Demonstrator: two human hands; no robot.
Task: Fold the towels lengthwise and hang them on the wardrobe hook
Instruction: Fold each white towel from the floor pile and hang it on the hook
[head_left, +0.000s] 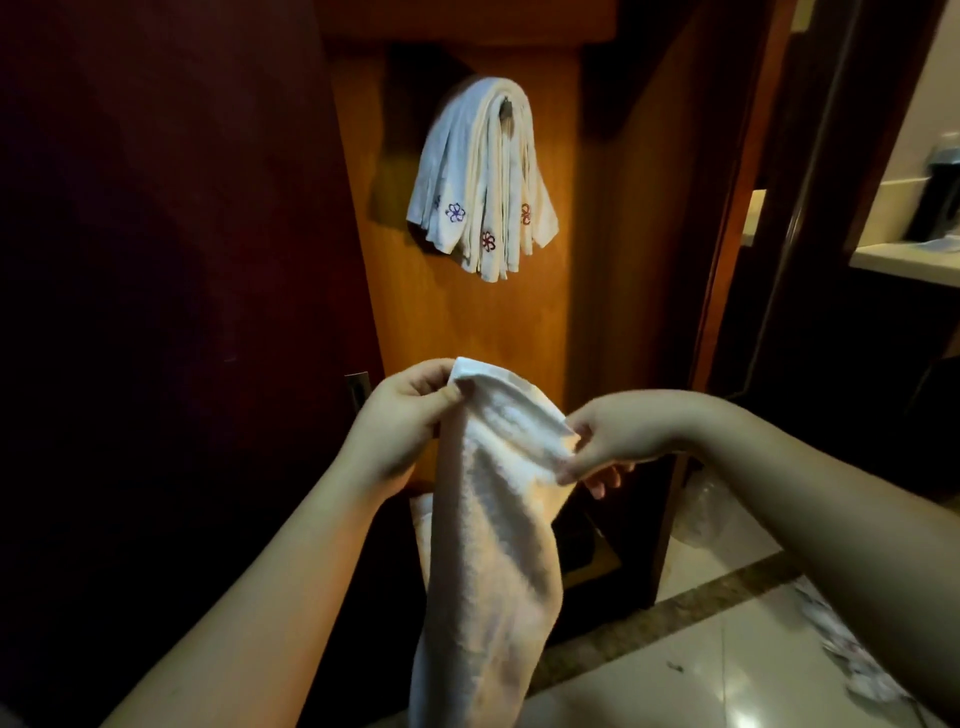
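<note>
The white towel (488, 545) hangs nearest the camera, draped downward from 2 grip points at its top edge. The left hand (402, 415) pinches the upper left corner between thumb and fingers; the right hand (618, 439) pinches the opposite corner — fingers curled. Above, a bundle of hung towels (480, 176) drapes over the hook (505, 109) on the wooden wardrobe panel (467, 322).
</note>
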